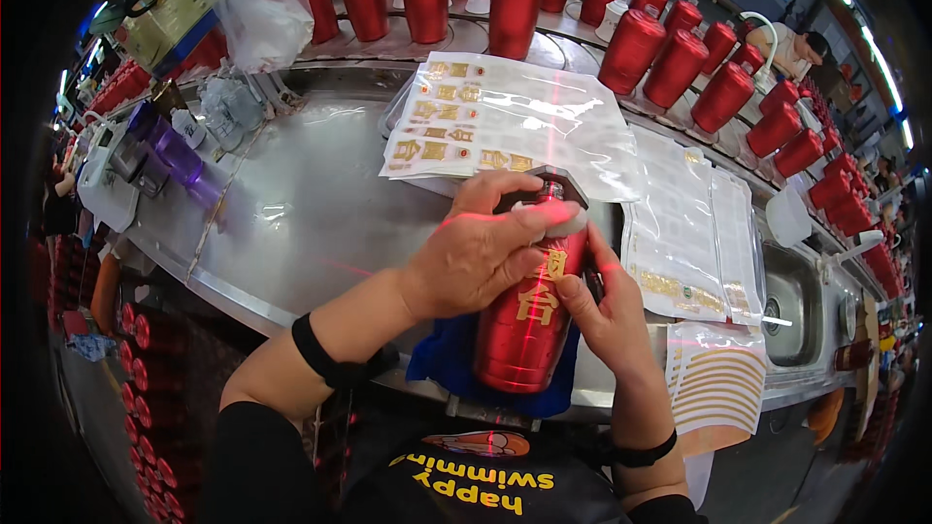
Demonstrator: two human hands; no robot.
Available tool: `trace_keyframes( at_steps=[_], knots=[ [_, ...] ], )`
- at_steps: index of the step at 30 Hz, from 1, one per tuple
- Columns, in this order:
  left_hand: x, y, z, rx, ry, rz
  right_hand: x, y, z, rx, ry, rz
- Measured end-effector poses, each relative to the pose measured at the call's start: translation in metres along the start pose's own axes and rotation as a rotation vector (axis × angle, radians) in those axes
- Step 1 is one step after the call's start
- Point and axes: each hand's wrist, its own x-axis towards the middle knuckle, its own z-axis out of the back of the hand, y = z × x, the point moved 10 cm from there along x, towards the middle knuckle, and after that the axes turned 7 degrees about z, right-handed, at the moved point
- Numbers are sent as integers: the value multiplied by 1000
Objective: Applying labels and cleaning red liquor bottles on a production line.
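Nearest us, a black garment (388, 480) with yellow printing spreads on the near side of the red bottle (524, 344). All around the bottle we see a smooth, shiny steel surface (301, 194). Beyond the bottle's neck lie glossy, flat label sheets (553, 116) with gold designs; to its right lie more pale sheets (680, 233). The bottle itself is metallic and round-sided, its gold characters facing up at us. Its long axis runs away from the garment, leaning slightly right, base near us and neck far, by a dark, angular bracket (573, 186). Soft blue cloth (442, 357) shows on both sides of its base. Our hands are together on it: the right hand (614, 320) grips its right side, thumb on the front; the left hand (466, 257) pinches a small white wad (569, 226) at its shoulder.
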Motion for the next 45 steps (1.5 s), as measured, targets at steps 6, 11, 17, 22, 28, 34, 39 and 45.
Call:
trace_keyframes(
  at_steps=[6, 11, 17, 22, 28, 34, 39, 45],
  knots=[
    [-20, -7, 5, -22, -43, 66, 36, 60, 42, -233, -86, 186],
    [-69, -26, 7, -11, -137, 199, 89, 66, -2, -276, 464, 49],
    [-89, -24, -5, -119, -166, 241, 111, 82, -12, -387, 359, 308],
    [-99, -10, -7, -243, -181, 315, 34, 143, -24, -756, 127, 897],
    [-55, -5, 9, -71, -90, 117, -35, 99, -6, -229, 237, 455],
    [-44, -45, -15, 251, 165, -153, -58, 26, 52, 100, -314, -26],
    [-81, -61, -19, 262, 40, -128, -38, 10, 31, 266, -192, -295],
    [-95, -59, -12, 192, -14, -37, -9, 17, 49, -112, -354, -100]
  ],
)
